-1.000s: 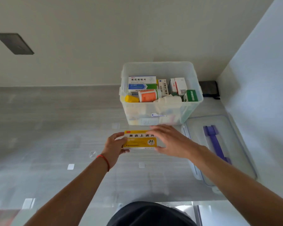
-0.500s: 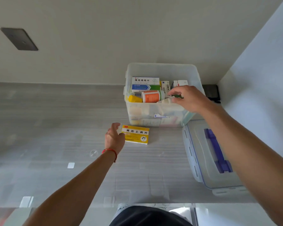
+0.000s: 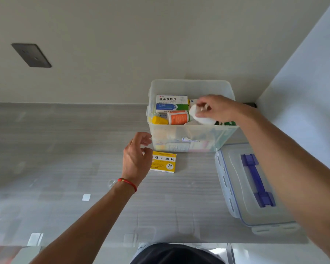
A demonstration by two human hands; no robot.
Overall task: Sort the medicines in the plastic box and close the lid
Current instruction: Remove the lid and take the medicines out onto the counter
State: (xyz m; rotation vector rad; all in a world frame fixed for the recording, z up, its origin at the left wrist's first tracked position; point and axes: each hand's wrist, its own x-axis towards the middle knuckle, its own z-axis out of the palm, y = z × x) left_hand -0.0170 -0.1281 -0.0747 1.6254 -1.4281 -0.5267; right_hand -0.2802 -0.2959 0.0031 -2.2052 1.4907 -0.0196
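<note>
Head view: the right hand (image 3: 220,108) has its fingers curled round a white bottle (image 3: 198,116) over the open plastic box (image 3: 191,139) on the worktop. It looks light, rigid and smooth, best gripped round the body. The left hand (image 3: 136,159) hangs loosely curled, holding nothing, beside a yellow carton (image 3: 164,162).

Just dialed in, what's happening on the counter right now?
A person is sorting medicines out of a clear plastic box. The right hand reaches into the box and grips a white bottle among the packs. The left hand hovers with loosely curled fingers, holding nothing, just above a yellow medicine box lying on the counter in front of the plastic box. The lid, with its blue handle, lies off to the right, so the box is not closed yet.
</note>
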